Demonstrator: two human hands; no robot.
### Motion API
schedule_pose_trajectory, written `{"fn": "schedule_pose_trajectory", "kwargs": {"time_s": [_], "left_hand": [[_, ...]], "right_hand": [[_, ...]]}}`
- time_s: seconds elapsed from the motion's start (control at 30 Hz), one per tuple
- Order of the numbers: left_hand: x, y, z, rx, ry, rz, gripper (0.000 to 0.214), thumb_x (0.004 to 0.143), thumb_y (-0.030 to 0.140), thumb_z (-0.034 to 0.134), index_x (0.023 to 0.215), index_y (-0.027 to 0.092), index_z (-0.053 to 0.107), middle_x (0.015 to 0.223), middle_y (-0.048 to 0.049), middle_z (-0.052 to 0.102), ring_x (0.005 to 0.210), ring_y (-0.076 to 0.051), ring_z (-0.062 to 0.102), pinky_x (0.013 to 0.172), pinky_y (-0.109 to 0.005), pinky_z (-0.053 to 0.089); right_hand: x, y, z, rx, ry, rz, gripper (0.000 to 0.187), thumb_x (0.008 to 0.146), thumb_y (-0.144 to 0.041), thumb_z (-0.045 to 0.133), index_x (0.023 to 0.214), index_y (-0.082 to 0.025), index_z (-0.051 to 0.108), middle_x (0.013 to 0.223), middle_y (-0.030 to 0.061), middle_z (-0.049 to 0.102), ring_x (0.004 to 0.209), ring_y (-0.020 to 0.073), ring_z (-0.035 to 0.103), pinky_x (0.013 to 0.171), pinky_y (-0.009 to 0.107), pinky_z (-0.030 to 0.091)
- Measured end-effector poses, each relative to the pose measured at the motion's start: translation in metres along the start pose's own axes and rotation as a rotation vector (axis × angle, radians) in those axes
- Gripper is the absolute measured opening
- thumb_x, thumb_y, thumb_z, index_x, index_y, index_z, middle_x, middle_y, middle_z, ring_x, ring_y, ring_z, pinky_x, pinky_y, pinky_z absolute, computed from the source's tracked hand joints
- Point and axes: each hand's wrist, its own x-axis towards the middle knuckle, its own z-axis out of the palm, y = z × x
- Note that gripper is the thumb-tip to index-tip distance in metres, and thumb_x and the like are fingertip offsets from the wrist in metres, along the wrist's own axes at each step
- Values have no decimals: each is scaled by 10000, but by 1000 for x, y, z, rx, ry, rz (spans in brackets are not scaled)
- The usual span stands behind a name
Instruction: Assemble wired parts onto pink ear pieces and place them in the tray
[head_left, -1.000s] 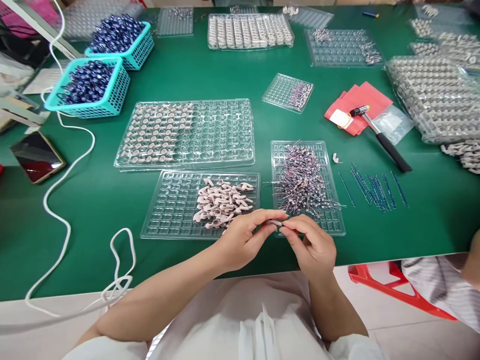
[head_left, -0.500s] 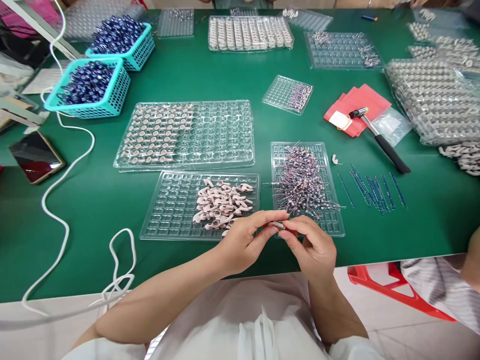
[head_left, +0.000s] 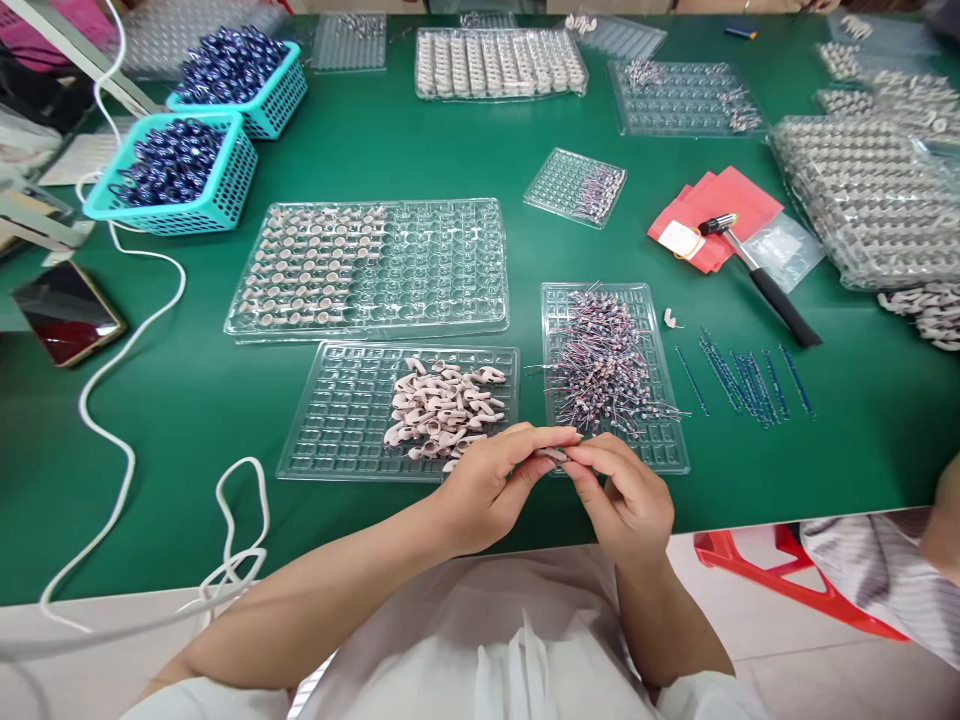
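Between my fingertips, at the table's front edge, is a small pinkish-white earbud shell (head_left: 553,454). My left hand (head_left: 499,480) pinches it from the left with thumb and forefinger. My right hand (head_left: 624,500) is closed at its right end; any smaller part there is hidden by the fingers. Just left of my hands, a heap of similar earbud shells (head_left: 446,405) lies on a clear plastic tray (head_left: 345,410). Beyond my right hand a second tray (head_left: 671,440) bears a tangled pile of small wired components (head_left: 604,360).
Behind stands a clear tray (head_left: 442,260), its left part filled with shells. Blue strips (head_left: 750,385), a black-handled hammer (head_left: 776,295) and red bags (head_left: 720,215) lie right. Teal baskets (head_left: 244,165), a phone (head_left: 67,312) and a white cable (head_left: 112,430) are left.
The shell has tilted slightly between my fingertips, and the fingers of both hands have shifted a little around it. The trays and their piles stay as they were.
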Motion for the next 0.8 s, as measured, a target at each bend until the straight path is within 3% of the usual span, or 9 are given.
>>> {"fn": "schedule_pose_trajectory", "kwargs": {"time_s": [0.17, 0.57, 0.8], "left_hand": [[0, 0, -1, 54, -11, 59, 350, 1002, 105, 477, 1321, 159, 611, 1025, -103, 745, 901, -179, 696, 798, -299, 578], [0, 1, -2, 109, -26, 134, 398, 1003, 84, 445, 1371, 175, 567, 1005, -97, 725, 898, -171, 676, 812, -292, 575], [-1, 2, -3, 70, -13, 52, 401, 987, 114, 510, 1377, 187, 566, 1182, -115, 735, 1039, -192, 702, 904, -312, 578]], "right_hand": [[0, 1, 0, 0, 9, -38, 381, 842, 10, 674, 1123, -247, 691, 946, 35, 738, 844, 169, 690, 746, 339, 571], [-1, 1, -2, 7, -52, 27, 286, 884, -49, 648, 1082, -253, 681, 917, 36, 730, 828, 172, 679, 726, 337, 569], [0, -1, -1, 51, -11, 44, 314, 873, -32, 647, 1091, -255, 686, 903, 29, 718, 805, 166, 668, 708, 334, 558]]}}
